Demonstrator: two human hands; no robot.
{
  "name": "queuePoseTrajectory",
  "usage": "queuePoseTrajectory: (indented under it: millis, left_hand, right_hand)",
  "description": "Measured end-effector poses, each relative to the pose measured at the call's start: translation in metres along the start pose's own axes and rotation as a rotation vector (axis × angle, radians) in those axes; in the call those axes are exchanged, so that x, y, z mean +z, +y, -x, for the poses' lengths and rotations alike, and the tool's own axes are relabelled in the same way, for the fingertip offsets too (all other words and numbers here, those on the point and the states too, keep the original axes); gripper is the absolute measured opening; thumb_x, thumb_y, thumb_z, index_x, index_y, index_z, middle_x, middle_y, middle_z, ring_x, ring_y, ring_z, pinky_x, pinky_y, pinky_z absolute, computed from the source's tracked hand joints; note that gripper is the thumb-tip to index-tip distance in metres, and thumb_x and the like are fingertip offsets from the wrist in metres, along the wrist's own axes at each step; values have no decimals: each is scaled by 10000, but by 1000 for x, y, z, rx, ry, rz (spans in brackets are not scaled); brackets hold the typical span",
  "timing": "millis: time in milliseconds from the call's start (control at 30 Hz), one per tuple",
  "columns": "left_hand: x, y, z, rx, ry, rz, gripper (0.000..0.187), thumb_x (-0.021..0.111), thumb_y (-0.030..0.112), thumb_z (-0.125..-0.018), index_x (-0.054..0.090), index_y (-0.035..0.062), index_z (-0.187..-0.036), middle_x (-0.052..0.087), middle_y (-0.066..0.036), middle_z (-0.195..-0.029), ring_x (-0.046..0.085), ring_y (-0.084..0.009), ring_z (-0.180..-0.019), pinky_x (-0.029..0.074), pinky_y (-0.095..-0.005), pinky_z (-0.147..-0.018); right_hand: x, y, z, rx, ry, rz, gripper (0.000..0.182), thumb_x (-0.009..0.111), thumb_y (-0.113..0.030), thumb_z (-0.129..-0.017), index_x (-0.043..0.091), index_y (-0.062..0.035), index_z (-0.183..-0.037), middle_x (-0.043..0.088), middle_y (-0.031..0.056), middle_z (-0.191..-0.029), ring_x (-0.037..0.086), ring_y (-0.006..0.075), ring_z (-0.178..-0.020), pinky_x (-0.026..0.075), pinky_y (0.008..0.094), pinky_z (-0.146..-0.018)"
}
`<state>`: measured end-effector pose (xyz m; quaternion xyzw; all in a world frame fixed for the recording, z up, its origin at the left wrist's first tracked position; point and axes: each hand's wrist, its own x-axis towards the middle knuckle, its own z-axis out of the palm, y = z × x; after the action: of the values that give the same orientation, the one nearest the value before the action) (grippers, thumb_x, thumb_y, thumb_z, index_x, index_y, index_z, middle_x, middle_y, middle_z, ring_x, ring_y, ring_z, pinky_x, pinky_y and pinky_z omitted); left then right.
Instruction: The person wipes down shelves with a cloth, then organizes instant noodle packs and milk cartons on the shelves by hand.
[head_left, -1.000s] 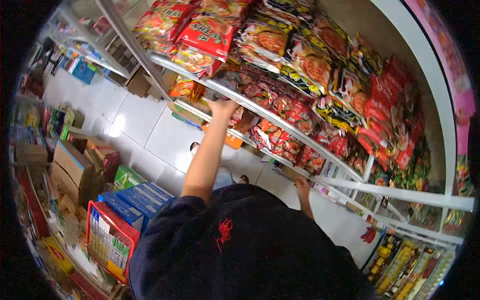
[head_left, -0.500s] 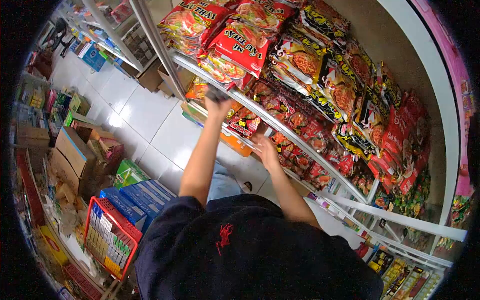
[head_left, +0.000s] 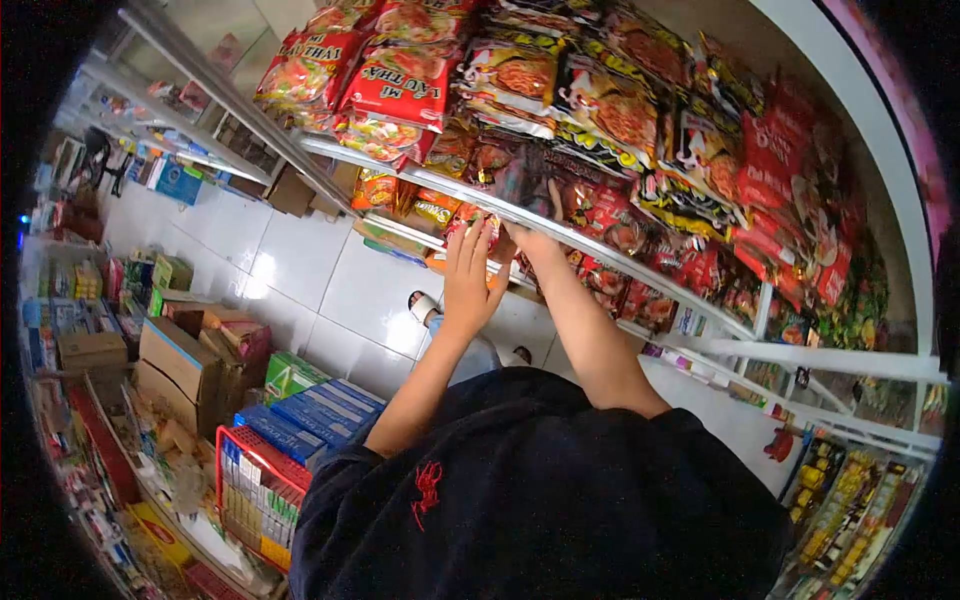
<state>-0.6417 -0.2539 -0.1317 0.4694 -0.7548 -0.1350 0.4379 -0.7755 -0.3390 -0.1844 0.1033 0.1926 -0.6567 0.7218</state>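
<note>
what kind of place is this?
Most likely a small grocery shop. Metal shelves are packed with instant noodle packets, cardboard boxes of stock sit on the tiled floor, and a red basket holds small boxed goods. Both hands, left hand and right hand, are at the shelf.

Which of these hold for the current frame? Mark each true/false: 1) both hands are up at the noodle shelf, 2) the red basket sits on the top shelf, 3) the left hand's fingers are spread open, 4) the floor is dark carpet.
1) True: the left hand and right hand are both raised to the shelf rail with dark red noodle packets behind it.
2) False: the red basket sits low, beside the blue cartons.
3) True: its fingers are extended flat against the shelf edge.
4) False: the floor is glossy white tile.
</note>
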Motion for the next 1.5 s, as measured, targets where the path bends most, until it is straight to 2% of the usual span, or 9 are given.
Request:
queuePoseTrajectory:
  millis: [433, 533, 600, 733, 1067, 1167, 1233, 1300, 1500]
  left_hand:
    - [38, 5, -32, 88, -138, -259, 461, 564, 270, -802, 475, 73, -1209, 427, -140, -1274, 346, -334, -1208, 244, -469, -993]
    - [40, 8, -31, 79, -92, -220, 463, 571, 264, -795, 476, 77, -1209, 432, -143, -1270, 347, -335, -1208, 256, -455, -993]
    - [43, 10, -29, 24, -54, -132, 491, 599, 263, -769, 478, 76, -1206, 437, -156, -1263, 349, -351, -1201, 282, -432, -986]
    - [37, 11, -28, 5, -164, -84, 594, 602, 251, -755, 382, 62, -1274, 298, -173, -1358, 257, -341, -1266, 200, -439, -1028]
    - [-49, -14, 20, -424, -397, 513, 222, 535, 184, -831, 592, 35, -986, 603, -123, -965, 581, -237, -867, 440, -305, -779]
    - [-94, -44, 28, -459, -242, 546, 226, 531, 191, -836, 588, 15, -966, 609, -126, -929, 576, -235, -848, 438, -312, -773]
    - [-132, -68, 26, -410, -153, 471, 223, 527, 188, -838, 587, 4, -949, 609, -128, -908, 574, -240, -835, 437, -315, -768]
    - [-169, -98, 27, -357, 25, 316, 191, 541, 170, -815, 602, 14, -907, 622, -121, -835, 599, -220, -769, 458, -306, -685]
    - [-317, -153, 24, -713, 342, 365, 170, 564, 128, -808, 624, 23, -928, 633, -87, -844, 580, -130, -779, 452, -271, -686]
  right_hand:
    - [-56, -120, 92, -401, 79, -94, 527, 479, -549, -756, 523, -123, -1063, 560, 85, -1073, 509, 315, -964, 392, 505, -859]
    - [-126, -190, 112, -469, -293, -99, 376, 471, -403, -805, 549, -102, -1016, 582, 59, -1006, 533, 264, -930, 397, 437, -877]
    - [-107, -208, 149, -666, 217, -187, 485, 530, -405, -748, 537, -81, -1108, 567, 53, -1104, 513, 241, -1030, 373, 405, -933]
    - [-192, -222, 165, -411, 36, -128, 402, 509, -425, -783, 582, -128, -1043, 590, 58, -1075, 543, 277, -979, 437, 450, -793]
    - [-65, 26, 94, 148, -139, 664, 321, 406, -314, -851, 549, -66, -996, 586, 93, -966, 567, 244, -896, 468, 383, -801]
    - [-31, 107, 49, 516, 106, 641, 273, 382, -266, -872, 550, -74, -968, 585, 75, -883, 578, 204, -853, 480, 346, -767]
    - [-51, 169, 9, 651, -290, 488, 251, 422, -263, -872, 549, -73, -975, 585, 76, -881, 579, 207, -849, 481, 341, -768]
    - [-13, 220, -15, 836, -205, 538, 229, 502, -226, -849, 547, -65, -1005, 594, 80, -913, 579, 216, -866, 480, 347, -778]
    - [115, 390, -81, 782, -130, 568, 391, 536, -372, -809, 561, -46, -1023, 595, 126, -1018, 559, 275, -952, 406, 441, -898]
